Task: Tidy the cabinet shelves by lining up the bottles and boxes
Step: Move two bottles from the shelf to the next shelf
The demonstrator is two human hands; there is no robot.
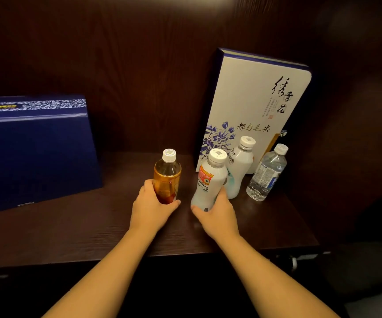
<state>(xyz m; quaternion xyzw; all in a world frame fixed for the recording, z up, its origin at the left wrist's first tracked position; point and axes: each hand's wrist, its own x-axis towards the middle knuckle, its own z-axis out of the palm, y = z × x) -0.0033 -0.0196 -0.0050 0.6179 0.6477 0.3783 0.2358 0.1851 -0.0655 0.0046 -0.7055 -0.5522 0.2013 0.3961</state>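
Observation:
My left hand (151, 207) is wrapped round the lower part of an amber tea bottle (167, 175) with a white cap, upright near the middle of the dark wooden shelf (89, 226). My right hand (217, 214) grips the base of a white milky bottle (209, 180) with a red-and-white label, tilted slightly left. Just behind it stands a second white bottle (240, 164), and to the right a clear water bottle (267, 173). A tall white box (254, 106) with blue flowers and calligraphy leans against the back wall behind them.
A large dark blue box (31, 152) with a patterned top strip stands at the left of the shelf. The cabinet's right wall (346, 134) is close to the water bottle. The shelf's front edge (116, 260) runs under my forearms.

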